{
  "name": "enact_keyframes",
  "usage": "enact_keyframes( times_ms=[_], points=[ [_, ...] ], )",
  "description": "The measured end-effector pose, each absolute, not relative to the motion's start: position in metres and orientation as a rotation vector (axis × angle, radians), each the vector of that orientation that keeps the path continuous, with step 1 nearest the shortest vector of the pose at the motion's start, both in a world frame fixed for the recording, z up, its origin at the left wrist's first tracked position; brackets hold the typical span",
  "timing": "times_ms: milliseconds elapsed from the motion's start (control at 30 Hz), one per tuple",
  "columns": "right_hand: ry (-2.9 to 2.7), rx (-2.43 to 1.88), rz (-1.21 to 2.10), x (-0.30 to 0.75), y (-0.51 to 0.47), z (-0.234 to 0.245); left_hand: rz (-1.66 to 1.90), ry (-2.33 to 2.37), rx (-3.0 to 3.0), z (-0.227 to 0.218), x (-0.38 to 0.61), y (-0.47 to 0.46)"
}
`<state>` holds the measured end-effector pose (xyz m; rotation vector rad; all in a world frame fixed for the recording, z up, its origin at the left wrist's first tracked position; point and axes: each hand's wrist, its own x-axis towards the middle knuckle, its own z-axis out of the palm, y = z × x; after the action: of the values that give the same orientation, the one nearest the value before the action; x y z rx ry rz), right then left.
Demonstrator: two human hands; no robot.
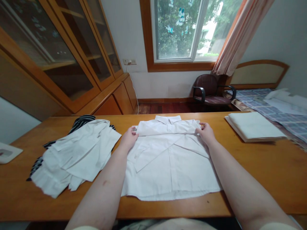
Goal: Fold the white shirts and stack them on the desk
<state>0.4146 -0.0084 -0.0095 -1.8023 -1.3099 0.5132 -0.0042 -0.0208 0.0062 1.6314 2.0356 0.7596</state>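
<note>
A white button-up shirt [153,182] lies front side up on the table, its collar at the far side and its hem toward me. The sleeves are crossed over the front, and a horizontal fold runs across it below the collar. At the left end of that fold, my left hand [130,137] pinches the fabric near the shoulder. My right hand [206,132] grips the opposite shoulder edge between thumb and fingers. Both forearms stretch along the shirt's sides.
Left on the wooden table [259,175] is a loose heap of white clothing [81,150] over black striped fabric [82,119]. A folded white stack [256,126] lies at the right. Beyond stand an armchair [208,89], a bed [254,99] and a glass-door cabinet [96,80].
</note>
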Motion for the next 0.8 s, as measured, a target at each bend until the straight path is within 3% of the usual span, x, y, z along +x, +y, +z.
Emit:
enact_keyframes(
  times_ms=[167, 433, 667, 800],
  points=[
    [-1.431, -1.964, 0.365, 0.415, -0.008, -0.012, 0.664, 2.125, 1.741, 0.009, -0.001, -0.025],
    [-1.165, -1.417, 0.578, 0.414, 0.001, -0.025, 1.331, 1.624, 1.383, -0.015, 0.004, -0.012],
    [-0.947, -1.440, 0.918, 0.413, 0.003, -0.020, 1.241, 1.651, 1.246, -0.028, 0.000, -0.003],
    [-0.978, -1.428, 0.896, 0.411, 0.000, -0.020, 1.175, 1.729, 1.288, -0.023, 0.002, -0.006]
  ],
)
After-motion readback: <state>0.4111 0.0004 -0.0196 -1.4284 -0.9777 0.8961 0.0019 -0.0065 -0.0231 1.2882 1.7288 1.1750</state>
